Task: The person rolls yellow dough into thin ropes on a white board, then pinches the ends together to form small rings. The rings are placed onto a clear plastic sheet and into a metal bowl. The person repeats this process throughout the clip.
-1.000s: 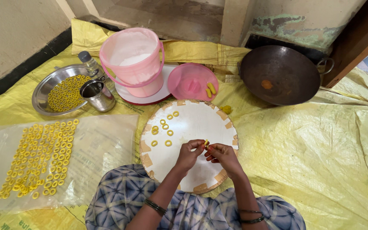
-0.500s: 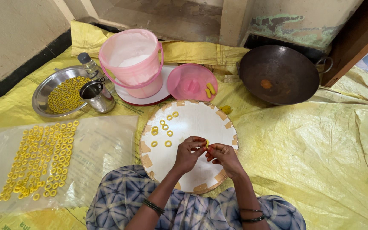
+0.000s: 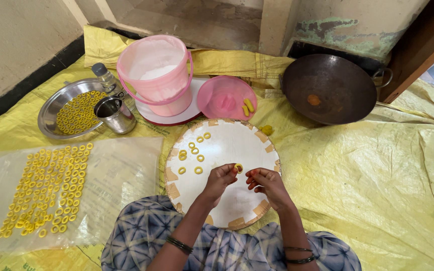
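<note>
Left hand [image 3: 220,179]: fingertips pinching yellow dough ring [image 3: 238,168] over round white board [image 3: 237,145]. Right hand [image 3: 267,183]: loosely curled, holding nothing, beside ring. Six rings [image 3: 193,150] on board.

The bucket [image 3: 157,75] is glossy pink plastic, the plate [image 3: 59,108] shiny metal, the pan [image 3: 330,88] dull dark metal.

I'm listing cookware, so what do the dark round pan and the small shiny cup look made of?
The dark round pan looks like iron or dark steel: matte, blackened, with a rusty spot. The small shiny cup looks like polished stainless steel, judging by its mirror-like reflections.
</note>
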